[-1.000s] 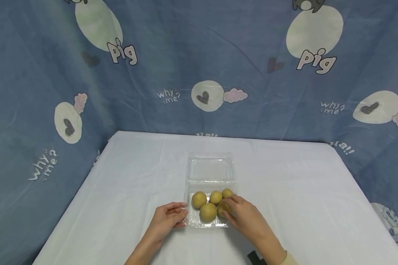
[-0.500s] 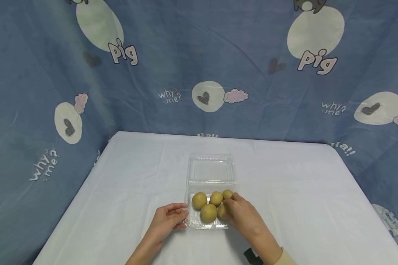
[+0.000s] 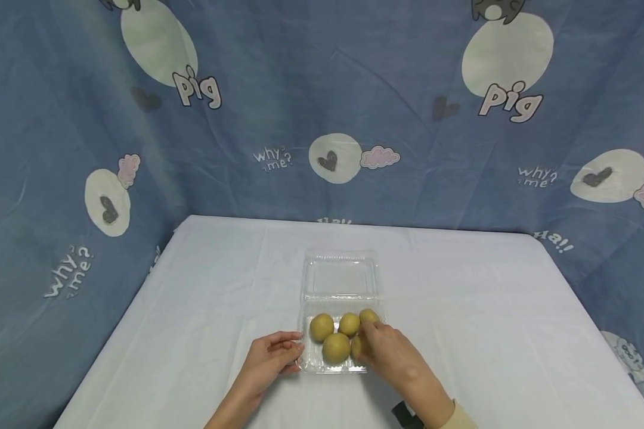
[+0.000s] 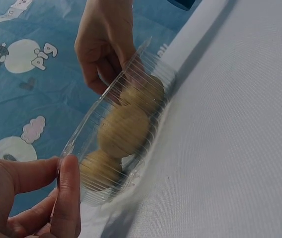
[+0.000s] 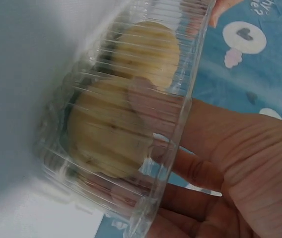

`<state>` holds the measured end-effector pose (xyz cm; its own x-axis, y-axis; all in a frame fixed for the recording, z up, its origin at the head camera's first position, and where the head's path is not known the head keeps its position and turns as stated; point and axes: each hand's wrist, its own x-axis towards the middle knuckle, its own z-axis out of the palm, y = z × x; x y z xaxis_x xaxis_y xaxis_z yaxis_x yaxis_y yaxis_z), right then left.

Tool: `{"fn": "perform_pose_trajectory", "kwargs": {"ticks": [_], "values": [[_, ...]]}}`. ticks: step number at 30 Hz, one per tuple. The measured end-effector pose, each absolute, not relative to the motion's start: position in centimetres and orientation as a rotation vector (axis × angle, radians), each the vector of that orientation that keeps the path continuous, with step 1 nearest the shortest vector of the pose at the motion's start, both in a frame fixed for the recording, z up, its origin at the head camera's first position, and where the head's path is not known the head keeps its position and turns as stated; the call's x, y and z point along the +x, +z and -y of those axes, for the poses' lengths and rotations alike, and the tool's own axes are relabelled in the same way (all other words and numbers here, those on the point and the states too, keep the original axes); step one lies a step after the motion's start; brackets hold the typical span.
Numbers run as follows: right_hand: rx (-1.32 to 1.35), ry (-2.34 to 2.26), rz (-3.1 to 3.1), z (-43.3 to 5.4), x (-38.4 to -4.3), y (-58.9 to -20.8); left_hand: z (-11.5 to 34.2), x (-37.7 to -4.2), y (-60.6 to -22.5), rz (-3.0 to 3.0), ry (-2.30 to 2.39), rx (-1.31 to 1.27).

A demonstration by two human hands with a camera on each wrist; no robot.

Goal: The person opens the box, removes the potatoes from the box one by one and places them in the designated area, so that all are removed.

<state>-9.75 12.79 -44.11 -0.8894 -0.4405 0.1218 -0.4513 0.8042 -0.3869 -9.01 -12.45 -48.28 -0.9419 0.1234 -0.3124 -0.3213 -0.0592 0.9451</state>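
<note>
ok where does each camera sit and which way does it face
Head: on the head, facing forward and down at the clear container; left hand and right hand show.
Left wrist: on that wrist, facing the container's side; both hands show.
Right wrist: on that wrist, facing the container; right hand and part of the left show.
Both wrist views share the yellowish round things inside.

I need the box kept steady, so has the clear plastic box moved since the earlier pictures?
No, not noticeably: against the table's back edge, the clear plastic box sits in the same place.
</note>
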Motion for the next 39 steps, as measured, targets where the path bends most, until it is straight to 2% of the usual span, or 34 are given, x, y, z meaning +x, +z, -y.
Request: {"fn": "perform_pose_trajectory", "kwargs": {"ticks": [12, 22, 39], "values": [[0.671, 0.687, 3.068, -12.93, -9.74, -44.17, 12.32, -8.93, -48.28, -1.934, 2.050, -0.225], [0.745, 0.595, 3.049, -13.03, -10.01, -44.27, 12.38, -8.97, -48.33, -1.931, 2.060, -0.226], [0.866, 0.757, 3.000, -13.42, -10.49, -44.40, 12.39, -9.06, -48.38, -1.930, 2.061, -0.209]]}}
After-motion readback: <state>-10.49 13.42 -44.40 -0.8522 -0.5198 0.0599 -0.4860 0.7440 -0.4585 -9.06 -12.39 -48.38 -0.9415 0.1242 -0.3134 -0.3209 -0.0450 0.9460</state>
